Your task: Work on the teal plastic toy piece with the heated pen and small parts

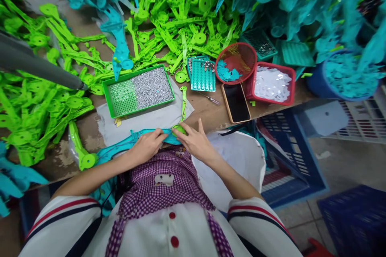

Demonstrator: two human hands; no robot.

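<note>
Left hand pinches teal plastic strip at table's near edge; right hand presses green plastic piece onto it. Green tray just beyond, part piles crowd far edge.

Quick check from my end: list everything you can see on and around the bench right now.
teal strip: one, teal, bench front edge, under both hands
green strip: one, green, upright above the hands
green tray: one, green, centre, small silver bits inside
teal tray: one, teal, right of green tray
round basket: one, red, teal discs inside
square basket: one, red, white discs inside
phone: one, black screen, bench edge
blue bucket: one, far right
plastic parts piles: many, green and teal, back and left
left hand: on teal strip
right hand: pinching the green end
</note>
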